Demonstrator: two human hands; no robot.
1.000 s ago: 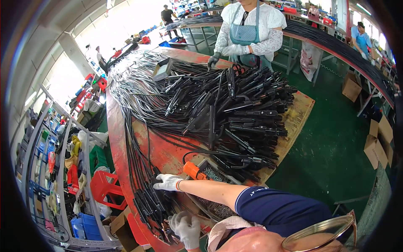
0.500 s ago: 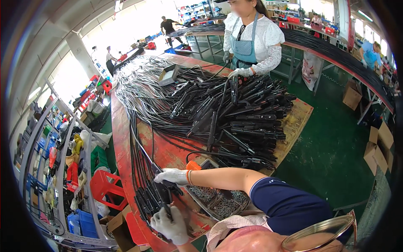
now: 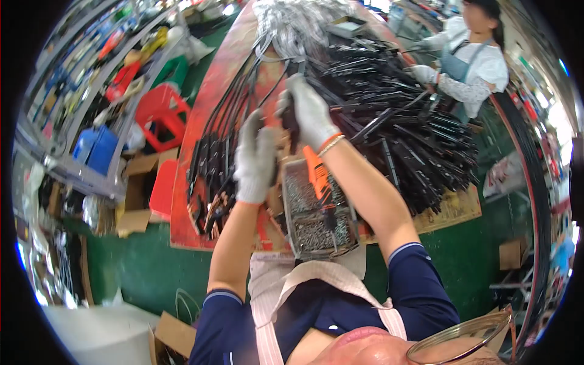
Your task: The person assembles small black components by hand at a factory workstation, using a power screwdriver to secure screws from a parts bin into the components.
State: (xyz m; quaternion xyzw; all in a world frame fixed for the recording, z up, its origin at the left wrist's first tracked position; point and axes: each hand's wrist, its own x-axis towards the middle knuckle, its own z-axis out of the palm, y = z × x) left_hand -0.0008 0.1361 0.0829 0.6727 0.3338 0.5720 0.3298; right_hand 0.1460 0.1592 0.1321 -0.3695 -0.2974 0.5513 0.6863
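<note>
Head view: two gloved hands are showing above a long red worktop. One metal tray full of small screws is sitting at the near edge, with one orange tool lying across it. One large heap of black cable parts is covering the right half of the worktop, too many to count, and a row of black cables is lying side by side along the left half, their ends pointing toward the near edge. A grey bundle of wires is lying at the far end.

The floor is green. To the left, one red plastic stool, one blue crate and open cardboard boxes are standing beside a metal rack. At the far right a co-worker in an apron and gloves is standing at the heap with both hands on the black parts.

The left hand is raised over the worktop with fingers curled closed around a black cable end. The right hand, wearing a white glove with an orange cuff, is closing its fingers on the same dark piece just beside the left hand. Both hands are holding it above the worktop, over the spot where the row of cables is meeting the tray.
</note>
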